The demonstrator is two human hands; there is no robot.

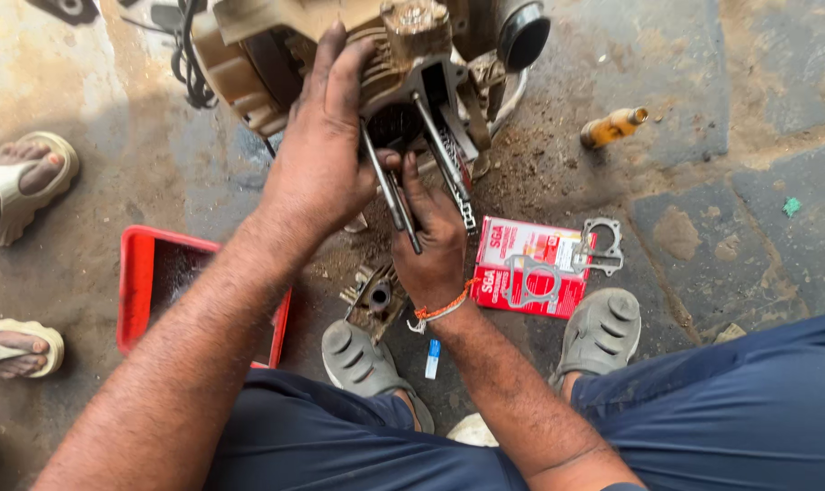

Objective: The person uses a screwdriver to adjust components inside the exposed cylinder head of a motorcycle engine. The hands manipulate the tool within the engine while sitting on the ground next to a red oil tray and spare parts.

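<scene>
Carefully now: left hand [326, 150] gripping engine block [403, 68], right hand [433, 238] pinching stud [390, 186]; best kept square, chain [458, 177] clear.

Top of the engine block [358, 55] runs off the frame, so no idea what's above it. The left hand [317, 155] covers a good chunk of the casing, and the right hand [430, 241] hides the lower ends of the long studs [390, 195]. Can't tell what's inside the red tray [140, 273], the forearm blocks it. Somebody else's sandalled feet [17, 191] get cropped on the left.
</scene>
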